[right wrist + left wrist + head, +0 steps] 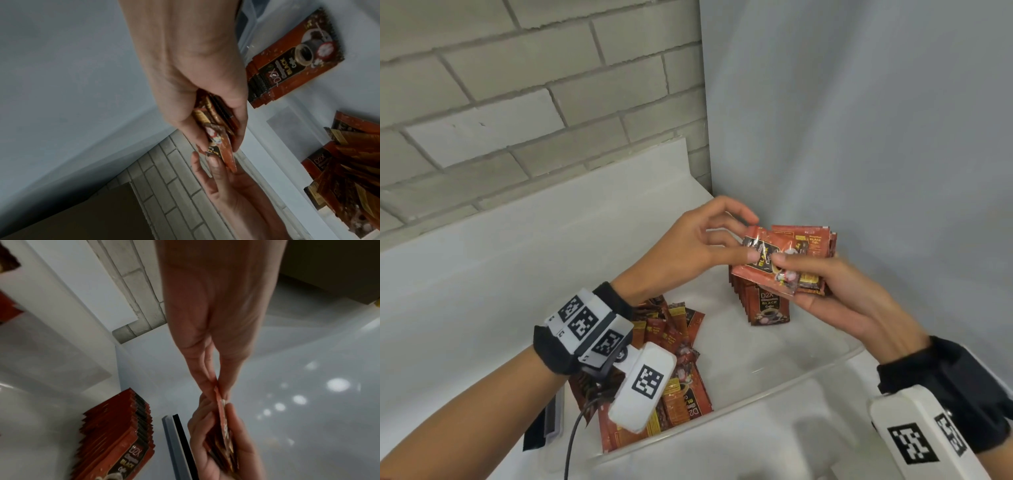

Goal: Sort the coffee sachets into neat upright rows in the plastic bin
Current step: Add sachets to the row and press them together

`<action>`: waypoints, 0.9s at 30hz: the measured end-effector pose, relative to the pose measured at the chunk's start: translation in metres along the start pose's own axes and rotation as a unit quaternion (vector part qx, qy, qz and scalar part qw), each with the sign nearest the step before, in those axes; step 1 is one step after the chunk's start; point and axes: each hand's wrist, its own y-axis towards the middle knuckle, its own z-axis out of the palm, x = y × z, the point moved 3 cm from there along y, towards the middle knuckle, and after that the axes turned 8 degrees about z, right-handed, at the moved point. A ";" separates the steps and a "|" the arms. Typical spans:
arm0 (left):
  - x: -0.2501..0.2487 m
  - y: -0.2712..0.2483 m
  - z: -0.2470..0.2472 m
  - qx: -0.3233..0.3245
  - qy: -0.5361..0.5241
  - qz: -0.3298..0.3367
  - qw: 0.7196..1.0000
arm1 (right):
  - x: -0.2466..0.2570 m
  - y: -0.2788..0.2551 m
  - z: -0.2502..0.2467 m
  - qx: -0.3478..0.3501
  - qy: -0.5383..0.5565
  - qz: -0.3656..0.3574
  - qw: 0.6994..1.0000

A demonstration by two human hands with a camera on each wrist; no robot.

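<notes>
Above the clear plastic bin (739, 407) my right hand (835, 291) grips a small stack of red coffee sachets (808, 253), thumb on top. My left hand (709, 243) pinches the top sachet (758, 255) of that stack by its left edge. The left wrist view shows the pinched sachet (223, 412) edge-on; the right wrist view shows the held stack (218, 123). A neat upright row of sachets (767, 305) stands at the bin's far right end. A loose pile of sachets (674, 346) lies at the bin's left end, partly hidden by my left wrist.
The bin sits on a white counter (465, 301) in a corner, with a brick wall (517, 102) behind and a pale wall (876, 137) on the right. A dark flat object (548, 425) lies left of the bin. Bare bin floor (756, 349) shows between the pile and the row.
</notes>
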 end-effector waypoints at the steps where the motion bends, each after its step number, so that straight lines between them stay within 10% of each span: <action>1: 0.000 0.002 0.000 0.003 0.012 0.011 1.000 | 0.000 0.000 -0.002 -0.006 -0.009 -0.010 1.000; 8: 0.012 0.013 0.004 0.166 0.139 0.056 0.975 | 0.011 -0.005 -0.020 -0.106 0.067 -0.170 0.977; 17: 0.058 0.020 0.055 0.379 0.349 0.152 0.844 | 0.002 -0.002 -0.022 -0.116 0.075 -0.179 0.974; 27: 0.070 0.025 0.063 0.329 0.465 0.289 0.769 | 0.000 0.002 -0.024 -0.117 0.065 -0.185 0.974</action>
